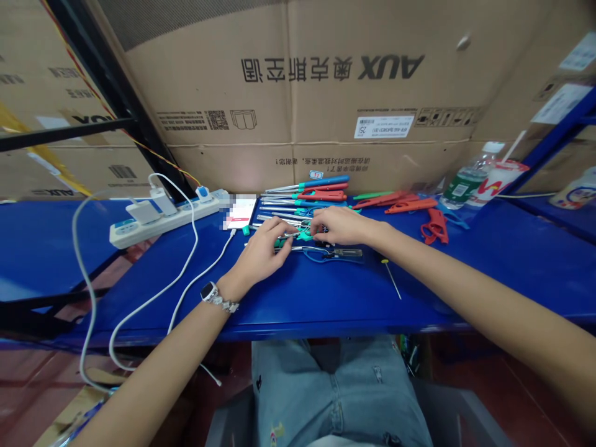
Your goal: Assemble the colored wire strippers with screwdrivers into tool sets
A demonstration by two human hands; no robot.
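On the blue shelf my left hand (264, 253) has its fingers curled round a slim metal tube with a green part. My right hand (336, 226) pinches at small green and wire parts just to the right; its fingertips partly hide them. Below the hands lies an opened lighter-like tool (347, 252) with a metal rod, a blue loop and a dark inner part. Behind them, several long metal-tipped tools with blue or red handles (326, 195) lie in a row, tips pointing left.
A white power strip (174, 218) with plugs and cables is on the left, near a phone (239, 211). Red handle shells (435, 226), a yellow-tipped rod (392, 280), a bottle (470, 177) and a cup (499, 181) are rightward. Cardboard boxes (326, 93) stand behind.
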